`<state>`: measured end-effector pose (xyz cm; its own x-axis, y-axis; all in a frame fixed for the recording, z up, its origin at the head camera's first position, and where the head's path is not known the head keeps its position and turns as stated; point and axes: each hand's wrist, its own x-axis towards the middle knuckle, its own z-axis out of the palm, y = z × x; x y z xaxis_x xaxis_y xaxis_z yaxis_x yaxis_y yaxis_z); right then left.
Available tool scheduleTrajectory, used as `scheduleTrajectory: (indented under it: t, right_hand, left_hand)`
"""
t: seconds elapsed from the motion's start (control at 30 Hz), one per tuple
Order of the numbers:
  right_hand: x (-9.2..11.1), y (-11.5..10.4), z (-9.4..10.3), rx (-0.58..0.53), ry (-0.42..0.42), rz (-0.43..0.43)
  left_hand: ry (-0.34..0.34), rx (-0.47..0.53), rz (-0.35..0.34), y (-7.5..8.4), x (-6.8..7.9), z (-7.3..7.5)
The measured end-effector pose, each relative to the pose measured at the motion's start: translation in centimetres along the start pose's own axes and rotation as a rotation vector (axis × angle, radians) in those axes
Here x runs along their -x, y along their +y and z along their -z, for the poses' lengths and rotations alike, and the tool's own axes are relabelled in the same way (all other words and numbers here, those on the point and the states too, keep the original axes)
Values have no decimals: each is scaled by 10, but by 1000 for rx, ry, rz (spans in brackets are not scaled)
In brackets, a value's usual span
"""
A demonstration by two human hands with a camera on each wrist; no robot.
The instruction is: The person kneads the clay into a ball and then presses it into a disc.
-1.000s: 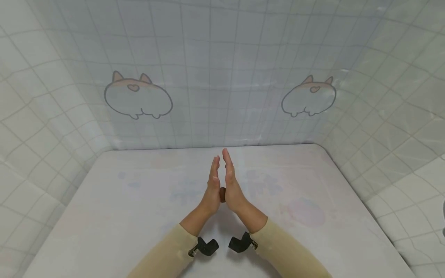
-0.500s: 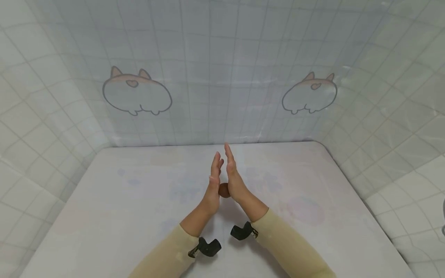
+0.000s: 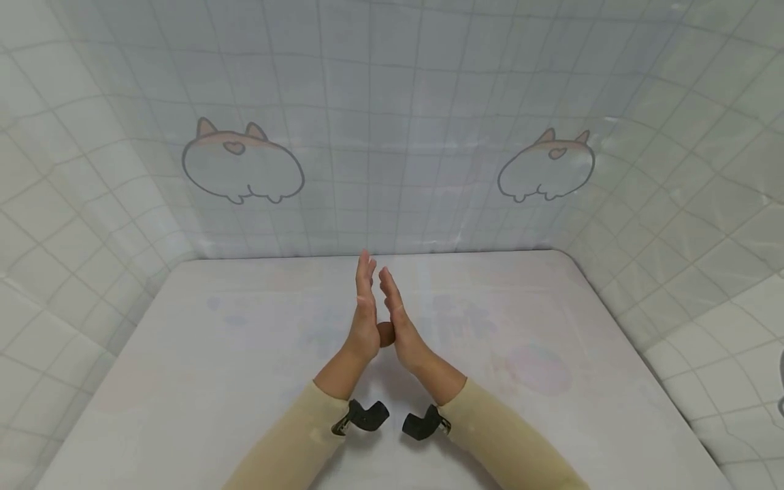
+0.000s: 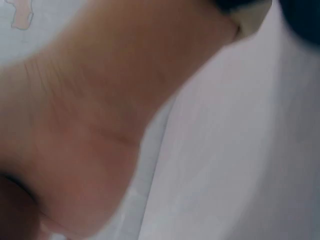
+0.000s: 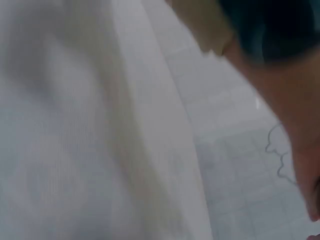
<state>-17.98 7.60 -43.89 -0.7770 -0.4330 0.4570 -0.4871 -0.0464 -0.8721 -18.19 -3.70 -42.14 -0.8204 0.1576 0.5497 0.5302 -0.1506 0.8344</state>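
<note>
Between the two facing palms in the head view sits a small brown ball [image 3: 386,334]. It touches both palms, above the table. My left hand [image 3: 365,320] stands on edge with its fingers straight and pointing away, reaching slightly farther forward than the other. Opposite it, my right hand [image 3: 405,335] presses its flat palm to the ball, fingers also extended. The left wrist view has the heel of the left hand [image 4: 90,170] close up, with a dark brown curve of the ball [image 4: 17,215] at its lower left corner. The right wrist view catches only part of the right hand [image 5: 302,135].
A white table [image 3: 214,395] with faint coloured prints lies under the hands. Gridded sheeting [image 3: 392,150] with cartoon animal drawings rises behind it and on both sides. Each beige sleeve carries a small black wrist camera [image 3: 369,415].
The palms have slid against each other: the left hand has moved forward and the right one back over the last half second. The ball has shifted slightly left with them.
</note>
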Motion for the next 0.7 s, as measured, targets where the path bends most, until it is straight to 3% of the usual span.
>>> scheduleTrajectory:
  t: [0.2, 0.37, 0.53, 0.7]
  right_hand:
    - [-1, -11, -4, -68, 20, 105]
    - [-5, -29, -1, -74, 67, 162]
    - [-11, -36, 4, -63, 92, 156]
    - [-17, -34, 11, -52, 131, 91]
  left_hand:
    - [8, -114, -35, -6, -5, 8]
    - [-36, -193, 9, -13, -4, 11]
    - [-97, -173, 106, -17, 3, 7]
    - [-141, -90, 123, -16, 11, -2]
